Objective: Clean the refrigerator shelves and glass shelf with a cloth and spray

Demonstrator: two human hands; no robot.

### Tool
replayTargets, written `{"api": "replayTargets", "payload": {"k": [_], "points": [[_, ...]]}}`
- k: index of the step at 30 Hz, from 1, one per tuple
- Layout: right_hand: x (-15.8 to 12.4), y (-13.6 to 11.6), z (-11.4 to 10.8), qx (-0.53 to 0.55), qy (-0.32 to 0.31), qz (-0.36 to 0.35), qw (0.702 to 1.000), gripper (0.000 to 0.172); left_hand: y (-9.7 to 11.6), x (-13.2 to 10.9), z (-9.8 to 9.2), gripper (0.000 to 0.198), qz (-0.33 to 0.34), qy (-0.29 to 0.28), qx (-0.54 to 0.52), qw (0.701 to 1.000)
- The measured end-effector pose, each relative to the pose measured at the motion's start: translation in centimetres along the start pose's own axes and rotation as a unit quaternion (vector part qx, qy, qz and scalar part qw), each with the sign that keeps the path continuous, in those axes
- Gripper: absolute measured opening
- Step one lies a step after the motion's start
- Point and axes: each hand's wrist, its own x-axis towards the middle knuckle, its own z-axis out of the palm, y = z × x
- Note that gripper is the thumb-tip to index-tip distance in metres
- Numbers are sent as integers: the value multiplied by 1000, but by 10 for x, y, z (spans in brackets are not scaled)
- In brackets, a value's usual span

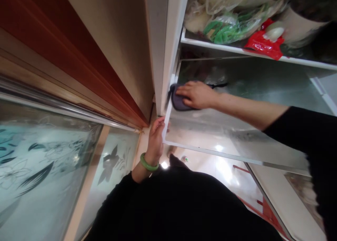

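Pressing a dark cloth [178, 102] onto a glass shelf [210, 125], mid-frame.
The right hand [196, 95] is curled over the cloth by the shelf's white left edge; the left hand [157, 137], lower in the frame, grips that edge near its corner. A red bag [263, 45] sits upper right.

Glass [202, 130]: passable between forearm [244, 109] and front.
Left side: cloth [181, 102] and right hand [198, 95] block.
Near corner: left hand [156, 139] blocks.
Upper shelf [223, 48]: red bag [263, 46] overhangs; gap beneath looks passable, though dim.
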Motion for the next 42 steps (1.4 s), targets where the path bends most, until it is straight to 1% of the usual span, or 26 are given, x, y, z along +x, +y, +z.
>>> {"api": "replayTargets", "payload": {"k": [2, 4, 5, 7, 10, 12, 14, 17, 19, 20, 21, 23, 25, 26, 27, 28, 29, 31, 33, 34, 35, 36, 37, 39, 41, 42], "points": [[24, 37, 7, -38, -4, 77, 996, 54, 0, 0, -1, 23, -2, -4, -2, 1000], [46, 60, 11, -65, -17, 119, 991, 56, 0, 0, -1, 24, -4, -4, -6, 1000], [52, 64, 11, -73, -21, 126, 989, 56, 0, 0, -1, 24, -5, -4, -7, 1000], [53, 54, 10, -78, -19, 122, 989, 55, -1, 0, -1, 25, -6, -2, -6, 1000], [32, 22, 5, -55, -17, 60, 997, 54, 0, 0, -1, 25, -12, 3, -2, 1000], [21, 13, 4, -32, -14, 18, 999, 54, 0, 0, -1, 25, -14, 4, 1, 1000], [23, 24, 6, -22, -10, 24, 999, 55, 0, 0, 0, 25, -11, 6, 1, 1000], [47, 61, 13, -26, -2, 104, 994, 56, 1, -1, 1, 24, -11, 8, 0, 1000], [59, 73, 17, -15, 4, 137, 990, 55, 2, -1, 1, 23, -8, 9, -1, 1000], [59, 71, 16, -4, 7, 133, 991, 54, 2, -1, 2, 23, -6, 9, -2, 1000], [55, 62, 14, 11, 8, 113, 993, 54, 3, -1, 2, 23, -5, 10, -3, 1000], [33, 31, 8, 47, 6, 40, 998, 55, 2, -1, 3, 24, -8, 15, -8, 1000], [7, -3, 1, 78, -2, -38, 996, 58, 2, 0, 3, 24, -15, 18, -13, 1000], [-4, -13, -1, 87, -7, -64, 994, 59, 1, 0, 2, 24, -17, 20, -15, 1000], [-9, -17, -1, 90, -10, -77, 993, 59, 1, 0, 2, 25, -17, 20, -16, 1000], [-10, -13, 0, 86, -8, -72, 994, 59, 0, 0, 2, 25, -15, 20, -15, 1000], [-6, -3, 3, 77, -5, -51, 996, 59, 0, 0, 2, 25, -13, 19, -14, 1000], [14, 30, 11, 51, 4, 25, 998, 59, 1, 0, 2, 25, -10, 17, -9, 1000], [38, 60, 19, 31, 10, 111, 993, 60, 3, -1, 3, 24, -12, 21, -4, 1000], [46, 68, 21, 26, 12, 140, 990, 60, 3, -1, 3, 24, -14, 25, -3, 1000], [49, 68, 22, 26, 17, 154, 988, 60, 4, -1, 4, 24, -16, 30, -5, 999], [48, 62, 21, 31, 26, 150, 988, 58, 4, -1, 4, 24, -18, 33, -8, 999], [42, 49, 19, 44, 36, 130, 990, 56, 4, -1, 4, 24, -19, 34, -10, 999], [20, 14, 13, 102, 50, 51, 992, 48, 3, 0, 4, 25, -19, 30, -13, 999], [0, -17, 7, 199, 38, -18, 979, 42, 3, 0, 3, 25, -19, 23, -13, 999], [-5, -26, 5, 253, 34, -20, 967, 39, 2, 1, 3, 26, -18, 20, -13, 1000]]}}
